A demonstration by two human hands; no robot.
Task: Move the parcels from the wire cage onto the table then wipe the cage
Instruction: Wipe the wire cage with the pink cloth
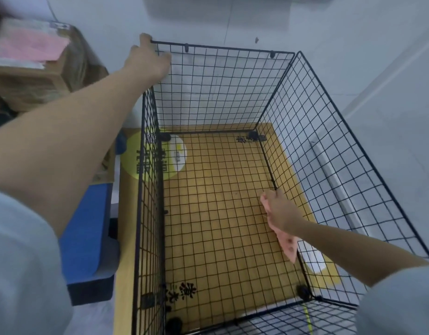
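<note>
the black wire mesh cage (pixel 232 48) stands open-topped on a yellow board with black characters (pixel 126 238), and no parcel lies inside it. the left hand (pixel 148 59) reaches to the far left top corner and clasps the rim there, thumb up over the corner. the right hand (pixel 281 211) is down inside the cage, grasping a pink cloth (pixel 287 243) and holding it against the foot of the right wall where it meets the floor mesh. the brown cardboard parcels (pixel 39 68), blurred and topped with a pink sheet, sit outside the cage at the far left; what they rest on i cannot tell. a blue block (pixel 87 233) lies just beside the board's left edge.
</note>
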